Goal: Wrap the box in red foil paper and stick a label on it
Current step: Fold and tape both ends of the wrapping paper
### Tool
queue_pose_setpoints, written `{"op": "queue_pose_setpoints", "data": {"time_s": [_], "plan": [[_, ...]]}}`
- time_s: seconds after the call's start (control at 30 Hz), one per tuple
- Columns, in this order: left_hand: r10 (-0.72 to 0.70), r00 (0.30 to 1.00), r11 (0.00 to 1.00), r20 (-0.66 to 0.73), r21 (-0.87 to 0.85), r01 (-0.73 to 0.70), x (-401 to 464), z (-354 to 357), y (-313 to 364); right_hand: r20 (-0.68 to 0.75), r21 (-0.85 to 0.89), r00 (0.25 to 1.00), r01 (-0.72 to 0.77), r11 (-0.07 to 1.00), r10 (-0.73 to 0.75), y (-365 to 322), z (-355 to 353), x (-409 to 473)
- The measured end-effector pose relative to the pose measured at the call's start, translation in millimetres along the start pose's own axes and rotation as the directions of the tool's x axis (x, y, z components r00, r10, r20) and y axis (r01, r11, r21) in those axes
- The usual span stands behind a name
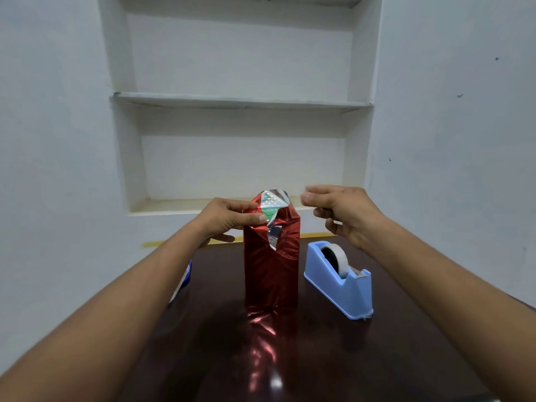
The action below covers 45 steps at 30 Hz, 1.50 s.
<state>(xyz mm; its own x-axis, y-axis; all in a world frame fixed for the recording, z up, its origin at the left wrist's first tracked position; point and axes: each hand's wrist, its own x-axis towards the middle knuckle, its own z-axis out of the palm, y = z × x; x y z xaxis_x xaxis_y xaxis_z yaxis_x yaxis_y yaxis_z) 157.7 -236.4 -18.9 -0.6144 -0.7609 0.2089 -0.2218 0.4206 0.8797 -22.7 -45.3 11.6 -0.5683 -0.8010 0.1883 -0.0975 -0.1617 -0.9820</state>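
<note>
I see the box [271,265] standing upright in the middle of the dark bench [319,358], wrapped in red foil paper [262,274] whose top flaps are loose and show a silvery inside. My left hand [229,217] pinches the foil at the box's upper left edge. My right hand [339,211] hovers apart, fingers relaxed, holding nothing, above a blue tape dispenser [340,281] just beside the box.

Below the right grip [333,210] stands a light blue plastic tape dispenser [339,280] on the dark glossy bench [319,358], blocking a straight drop. Between the grips rises the tall red-foil-wrapped box [271,265]; the left grip [232,219] pinches its top. Nearer bench lies open.
</note>
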Motion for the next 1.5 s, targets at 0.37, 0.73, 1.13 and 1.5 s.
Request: {"op": "queue_pose_setpoints", "data": {"time_s": [0.37,0.73,1.13,1.5], "plan": [[0.020,1.000,1.000,0.003,-0.003,-0.020,-0.6,-1.3,-1.9,0.039,-0.433,0.999,0.032,0.901,-0.017,-28.8,66.6,43.6],[0.027,1.000,1.000,-0.003,-0.004,-0.027,-0.3,-1.6,-2.3,-0.027,-0.615,0.998,-0.068,0.786,0.065,-18.5,81.1,69.9],[0.009,1.000,1.000,0.015,-0.008,-0.009,1.8,-1.8,-1.3,-0.074,-0.764,0.997,-0.046,0.643,-0.017,-7.8,84.6,77.7],[0.000,1.000,1.000,0.015,-0.023,0.000,2.4,-1.5,-3.0,-0.086,-0.837,0.993,-0.031,0.546,-0.075,-6.0,88.1,76.5]]}}
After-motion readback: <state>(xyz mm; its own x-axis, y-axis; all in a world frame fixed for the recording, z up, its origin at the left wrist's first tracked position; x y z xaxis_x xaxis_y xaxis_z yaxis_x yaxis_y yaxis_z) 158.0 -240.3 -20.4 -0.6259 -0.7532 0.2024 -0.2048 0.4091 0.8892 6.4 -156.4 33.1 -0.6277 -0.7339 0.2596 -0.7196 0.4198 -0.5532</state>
